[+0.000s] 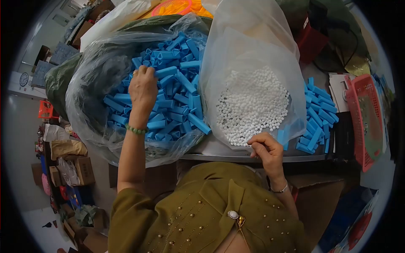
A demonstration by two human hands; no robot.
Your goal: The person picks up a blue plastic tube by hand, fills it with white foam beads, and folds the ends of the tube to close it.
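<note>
My left hand [143, 86], with a green bead bracelet on its wrist, reaches into a large clear plastic bag [90, 90] full of blue triangular tubes [168, 116]. Its fingers are curled down, their tips hidden, and one blue tube [166, 72] juts out from beside them, apparently gripped. At the front edge of a heap of small white balls [253, 103], my right hand [269, 154] has thumb and forefinger pinched together. What lies between those fingertips is too small to make out. The balls lie in a translucent white bag [257, 33].
More blue tubes [316, 114] are piled on the metal table [215, 148], right of the ball bag. Beyond them stands a pink plastic basket [367, 120]. An orange heap [198, 8] is at the back. Cardboard boxes [84, 170] stand on the left.
</note>
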